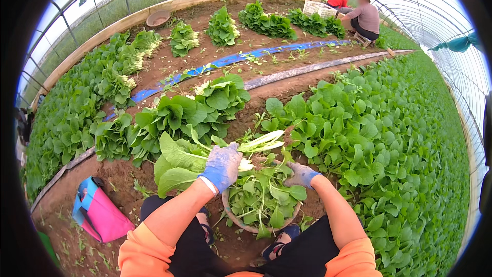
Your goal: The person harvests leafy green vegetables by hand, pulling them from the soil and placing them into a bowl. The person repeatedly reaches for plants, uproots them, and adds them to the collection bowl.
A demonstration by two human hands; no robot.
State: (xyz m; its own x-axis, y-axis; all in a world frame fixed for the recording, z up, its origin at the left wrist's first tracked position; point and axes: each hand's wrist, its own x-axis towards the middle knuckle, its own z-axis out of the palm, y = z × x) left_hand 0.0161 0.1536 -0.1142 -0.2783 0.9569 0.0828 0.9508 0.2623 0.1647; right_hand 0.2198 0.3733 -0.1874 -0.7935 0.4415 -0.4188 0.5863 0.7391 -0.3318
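My left hand [223, 163], in a soiled blue-and-grey glove, is closed around a bunch of leafy greens [180, 159]. Its leaves point left, while the pale stems and dirty roots stick out to the right. My right hand [300, 175], gloved the same way, is over the right rim of a round basin [230, 209] filled with loose leaves [265, 200]. Its fingers touch or sit close behind some leaves; whether they grip any is hidden. The basin stands on the soil between my feet.
Cut bunches [184, 111] lie in a row ahead. Dense growing greens [369, 134] fill the right side. A pink-and-blue bag [103, 211] rests at left. A blue strip [230, 59] and a grey hose [307, 68] cross the soil. Two people [365, 17] sit far back by a white crate [319, 9].
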